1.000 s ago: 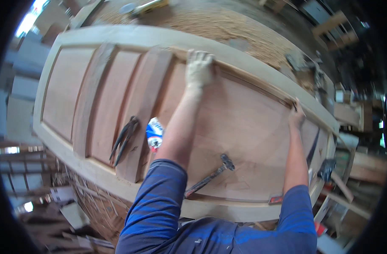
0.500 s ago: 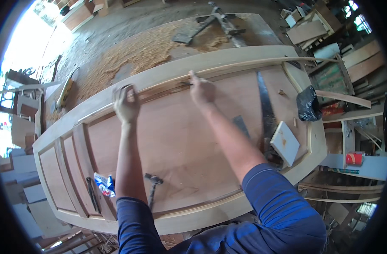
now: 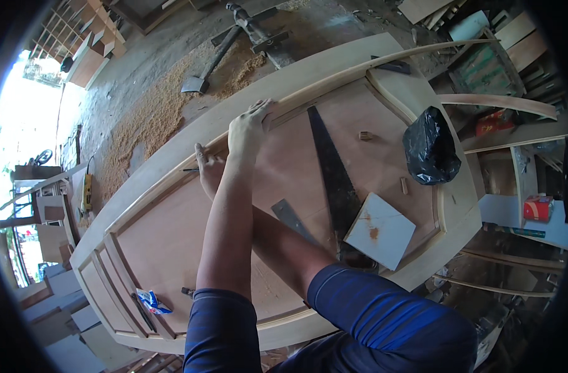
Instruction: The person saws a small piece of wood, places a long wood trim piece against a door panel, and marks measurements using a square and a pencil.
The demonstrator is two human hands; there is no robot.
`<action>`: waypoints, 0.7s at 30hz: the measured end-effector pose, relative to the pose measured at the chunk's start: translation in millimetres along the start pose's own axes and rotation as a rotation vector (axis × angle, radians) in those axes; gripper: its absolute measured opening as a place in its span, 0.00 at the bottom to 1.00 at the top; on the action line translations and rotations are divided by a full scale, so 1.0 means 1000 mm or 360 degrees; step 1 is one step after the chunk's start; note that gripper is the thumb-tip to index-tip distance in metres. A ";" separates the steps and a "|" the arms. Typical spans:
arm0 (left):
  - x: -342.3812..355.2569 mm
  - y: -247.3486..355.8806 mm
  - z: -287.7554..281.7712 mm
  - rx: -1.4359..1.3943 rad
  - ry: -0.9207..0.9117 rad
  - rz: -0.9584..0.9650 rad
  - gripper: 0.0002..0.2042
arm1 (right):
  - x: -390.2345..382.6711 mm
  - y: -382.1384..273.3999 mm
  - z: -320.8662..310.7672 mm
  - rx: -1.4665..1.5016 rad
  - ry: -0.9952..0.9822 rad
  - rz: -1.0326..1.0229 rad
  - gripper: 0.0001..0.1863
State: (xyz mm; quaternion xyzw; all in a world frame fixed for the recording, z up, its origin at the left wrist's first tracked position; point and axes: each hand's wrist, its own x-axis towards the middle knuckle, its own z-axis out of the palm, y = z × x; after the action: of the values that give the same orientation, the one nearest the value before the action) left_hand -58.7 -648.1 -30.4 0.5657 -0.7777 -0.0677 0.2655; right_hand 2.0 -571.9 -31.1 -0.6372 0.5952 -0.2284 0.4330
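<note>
A panelled wooden door [image 3: 458, 211] lies beneath my arms, a narrow wooden strip [image 3: 334, 79] along its far side. My left hand [image 3: 247, 127] lies on that strip with fingers stretched over it. Crossing beneath my left forearm, my right hand [image 3: 209, 165] is at the strip further left, closed on a thin dark pencil-like stick [image 3: 188, 170]. On the panel are a handsaw [image 3: 327, 174], a metal plate [image 3: 287, 217], a stained white board [image 3: 378, 227], small wood pieces [image 3: 365, 135], a blue-white packet [image 3: 152, 301], pliers [image 3: 142, 314] and a mostly hidden hammer [image 3: 187, 291].
A black plastic bag [image 3: 432, 146] sits at the door's right end. Beyond the far edge are sawdust [image 3: 135, 149], metal tools [image 3: 247, 31] and a yellow tool [image 3: 86, 193]. Wooden offcuts [image 3: 520, 34], curved strips [image 3: 501, 105] and stacked boards [image 3: 60, 283] surround the door.
My left hand has moved right along the strip and my right hand left, so my forearms now cross. The view has swung toward the door's right end.
</note>
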 end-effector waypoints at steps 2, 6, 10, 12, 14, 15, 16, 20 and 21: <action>-0.004 -0.006 -0.001 -0.0041 0.0121 0.0066 0.14 | -0.009 -0.001 -0.002 -0.0046 -0.0052 -0.0219 0.26; -0.006 -0.006 0.003 -0.0061 0.0232 0.0044 0.14 | -0.047 0.051 -0.012 -0.0152 -0.0056 -0.0790 0.22; -0.005 -0.001 0.005 -0.0102 0.0178 -0.0057 0.12 | -0.103 0.139 -0.079 -0.0342 -0.0259 -0.1133 0.15; -0.009 -0.003 -0.006 -0.0030 0.0070 -0.0175 0.12 | -0.117 0.148 -0.162 -0.0837 -0.0548 -0.1205 0.09; -0.009 -0.002 -0.002 -0.0031 0.0145 -0.0154 0.11 | -0.104 0.149 -0.270 -0.0631 -0.0482 -0.0980 0.04; -0.007 0.005 0.008 -0.0057 0.0240 -0.0109 0.11 | -0.090 0.173 -0.309 -0.0483 0.0004 -0.0936 0.04; -0.011 0.000 0.003 -0.0025 0.0349 -0.0089 0.11 | -0.066 0.166 -0.357 -0.0332 0.0214 -0.0882 0.07; -0.004 0.008 0.018 -0.0047 0.0359 -0.0082 0.11 | 0.026 0.234 -0.497 -0.0906 0.0777 -0.0196 0.15; -0.008 0.004 0.020 -0.0030 0.0359 -0.0127 0.12 | 0.043 0.244 -0.506 -0.0938 0.0711 -0.0070 0.17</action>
State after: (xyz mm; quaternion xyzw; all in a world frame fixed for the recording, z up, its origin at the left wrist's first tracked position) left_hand -69.9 -643.2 -48.3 0.5976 -0.7191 -0.0215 0.3539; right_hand -535.0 -734.0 21.3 -0.6816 0.7015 -0.1900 0.0852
